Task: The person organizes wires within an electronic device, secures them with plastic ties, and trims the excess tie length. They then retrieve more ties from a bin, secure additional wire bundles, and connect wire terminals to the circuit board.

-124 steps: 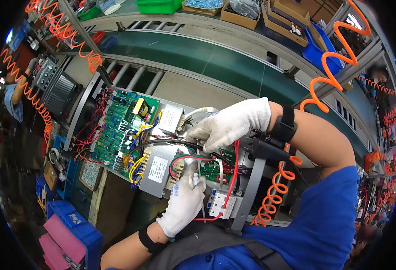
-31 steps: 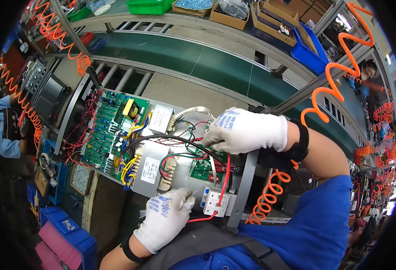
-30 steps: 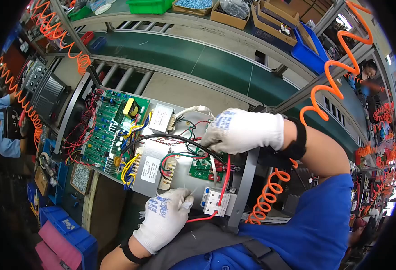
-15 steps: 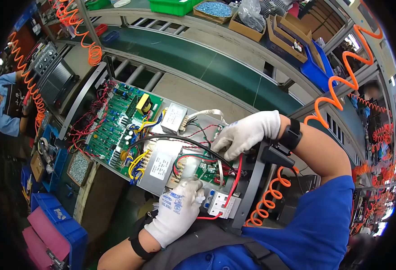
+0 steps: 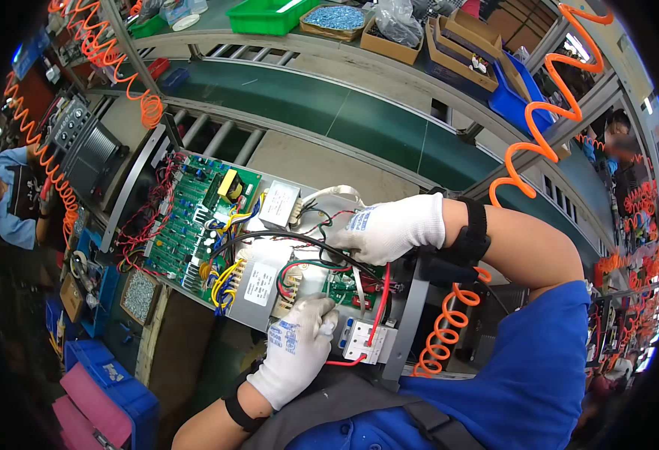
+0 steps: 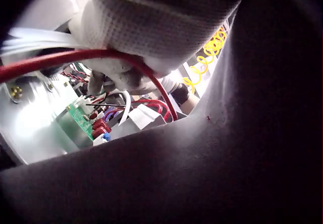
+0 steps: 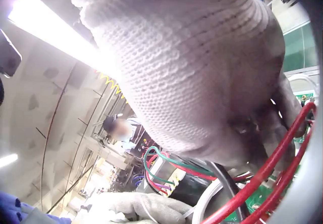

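My gloved left hand [image 5: 297, 352] is at the near edge of an open electronics chassis, next to the large transformer [image 5: 257, 283]. Its curled fingers hold thin white strips [image 6: 35, 40] that look like cable ties. My gloved right hand [image 5: 393, 229] reaches over the small green board [image 5: 341, 285], fingers bent down among the wires. The black cable [image 7: 227, 183] runs in under its fingers; the fingertips are hidden. A red wire [image 5: 383, 300] leads down to the white breaker [image 5: 363, 340]. A smaller transformer [image 5: 281, 204] and a large green circuit board [image 5: 194, 214] sit farther left.
A green conveyor belt [image 5: 299, 105] runs behind the chassis. Bins and cartons [image 5: 389, 49] line the shelf above. Orange coiled hoses [image 5: 449, 322] hang on both sides. A blue crate [image 5: 112, 375] stands at lower left. Another person [image 5: 14, 195] is at far left.
Over the last second my left hand has moved up and right from below the chassis to its near edge, beside the transformer. My right hand stays among the wires. The head view has shifted.
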